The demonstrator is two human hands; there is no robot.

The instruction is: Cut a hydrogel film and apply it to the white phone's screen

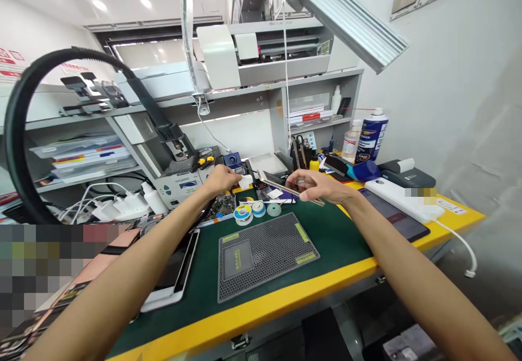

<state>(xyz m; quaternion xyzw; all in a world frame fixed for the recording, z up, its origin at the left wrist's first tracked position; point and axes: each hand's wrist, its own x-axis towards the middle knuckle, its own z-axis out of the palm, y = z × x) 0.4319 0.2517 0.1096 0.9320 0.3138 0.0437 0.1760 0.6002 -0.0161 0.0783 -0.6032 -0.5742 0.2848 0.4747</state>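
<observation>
A thin, slab-shaped smartphone with a gold-coloured edge is tilted above the back of the green mat, gripped along its right side by my right hand. Farther left, my left hand has its fingers curled together beside a small white piece that looks like tissue. Whether those fingers grip anything is hard to see. Several small spools stand on the mat below the hands. In front of them lies a grey perforated work pad with yellow-green labels.
A tray of circuit parts sits behind the mat. At left lie a white tablet and stacked boards. A dark tablet and a white power strip rest at right, near a blue spray can. A lamp hangs overhead.
</observation>
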